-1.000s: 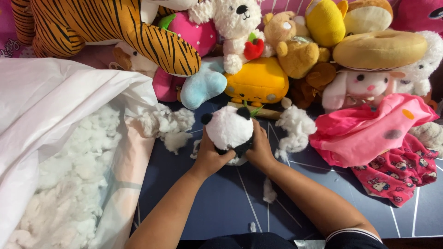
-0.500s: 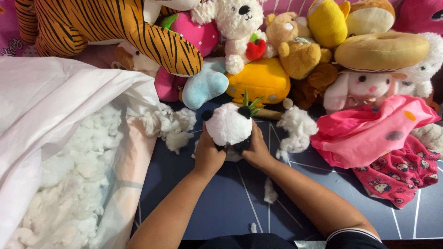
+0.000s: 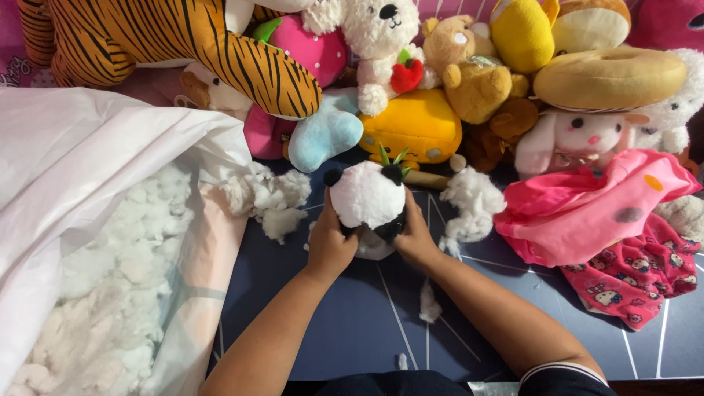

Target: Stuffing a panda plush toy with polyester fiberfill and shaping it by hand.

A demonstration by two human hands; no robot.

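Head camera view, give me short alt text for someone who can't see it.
Two hands, left and right, grip a small panda plush on a dark mat. A white bag of stuffing lies to the left, and a pile of plush toys lies behind.

Dark blue mat point(image 3: 352, 323) under stuffing clumps point(image 3: 268, 194).

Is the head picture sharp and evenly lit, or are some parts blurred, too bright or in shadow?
Head view: the panda toy and both hands, left hand and right hand, look sharp, with no motion blur. The white bag is very bright, nearly washed out on its folds. Soft, even light, only faint shadows on the dark mat. Edges bend slightly, wide-angle.
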